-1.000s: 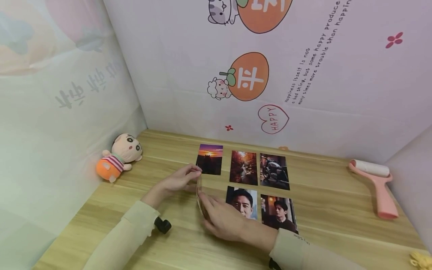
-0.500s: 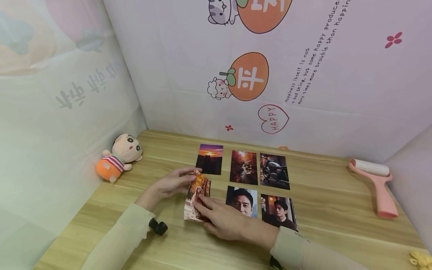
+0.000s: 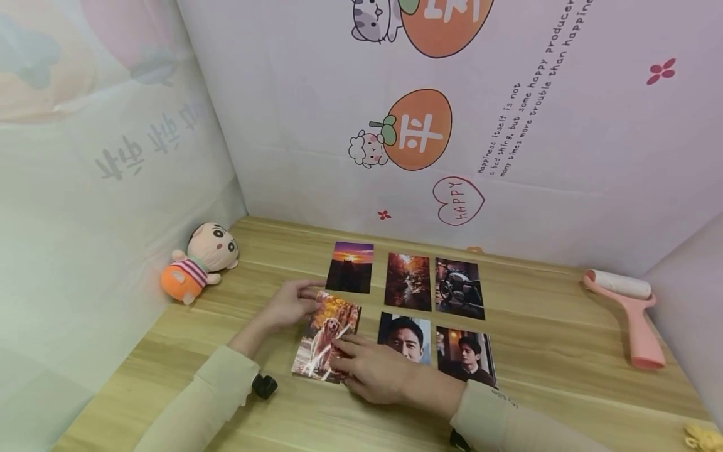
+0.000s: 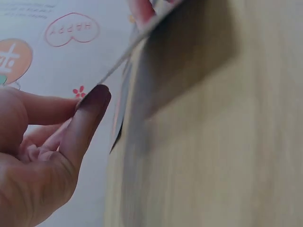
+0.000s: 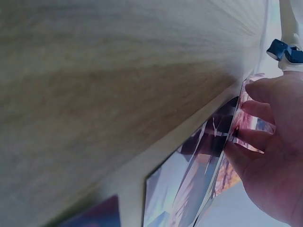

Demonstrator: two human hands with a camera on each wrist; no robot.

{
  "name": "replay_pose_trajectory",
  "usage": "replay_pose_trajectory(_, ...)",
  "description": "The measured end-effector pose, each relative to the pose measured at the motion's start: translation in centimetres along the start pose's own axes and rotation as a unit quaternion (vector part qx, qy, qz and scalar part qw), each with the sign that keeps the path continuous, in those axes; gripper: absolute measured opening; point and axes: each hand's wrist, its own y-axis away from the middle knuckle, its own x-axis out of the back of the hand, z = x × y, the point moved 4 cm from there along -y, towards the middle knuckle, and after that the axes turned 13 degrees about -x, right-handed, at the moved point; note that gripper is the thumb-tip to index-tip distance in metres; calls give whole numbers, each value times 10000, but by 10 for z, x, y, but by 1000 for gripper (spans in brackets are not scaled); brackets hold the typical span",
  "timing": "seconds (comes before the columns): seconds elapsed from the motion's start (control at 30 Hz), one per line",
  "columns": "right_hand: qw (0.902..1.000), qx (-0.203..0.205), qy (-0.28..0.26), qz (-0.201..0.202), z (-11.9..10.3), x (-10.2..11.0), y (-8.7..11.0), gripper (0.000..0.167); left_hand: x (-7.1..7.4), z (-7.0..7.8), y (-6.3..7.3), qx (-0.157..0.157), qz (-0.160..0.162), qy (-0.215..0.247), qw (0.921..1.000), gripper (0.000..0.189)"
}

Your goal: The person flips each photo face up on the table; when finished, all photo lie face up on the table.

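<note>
A photo print of a golden dog among autumn leaves (image 3: pixel 323 333) lies at a slant in the head view. My left hand (image 3: pixel 290 304) pinches its upper left part between thumb and finger. In the left wrist view, the left hand (image 4: pixel 52 137) grips the print's edge, and a shadow falls on the wood beneath. My right hand (image 3: pixel 375 370) has its fingers spread, the tips touching the dog print's right side. Seen from the right wrist, the right hand (image 5: pixel 274 137) lies with fairly straight fingers against the print. A sunset photo (image 3: pixel 351 267) sits just above it.
To the right lie a forest stream photo (image 3: pixel 408 281), a motorcycle photo (image 3: pixel 459 287) and two portraits, one a close-up (image 3: pixel 403 333), one by a window (image 3: pixel 469 358). A plush doll (image 3: pixel 198 263) leans at the left wall. A pink lint roller (image 3: pixel 632 314) is at right.
The dog print, earlier held nearly edge-on to the head view, has been tipped down so its face shows. The left hand has moved slightly left; the right hand's fingers have shifted onto the print's face.
</note>
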Motion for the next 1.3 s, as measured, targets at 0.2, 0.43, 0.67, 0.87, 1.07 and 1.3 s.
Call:
replay_pose_trajectory(0.2,9999,20,11,-150,0,0,0,46,-8,4,1,-889,-282,-2399,9663,40)
replay_pose_trajectory(0.43,9998,-28,177,-61,-3,0,1,45,-20,16,5,-1109,-1084,-3416,9270,35)
replay_pose_trajectory(0.67,9998,-104,165,-48,-4,2,3,41,-26,22,11,-889,-1801,-3724,9061,55)
replay_pose_trajectory(0.87,9997,-219,95,-33,-4,3,5,36,-29,26,12,-752,-2064,-3897,8944,70)
replay_pose_trajectory(1.07,9996,-223,135,55,-3,4,4,35,-30,30,11,-736,-2083,-4014,8889,73)
replay_pose_trajectory(1.3,9994,-27,89,336,-2,11,4,44,-22,35,2,-875,-2178,-4125,8802,71)
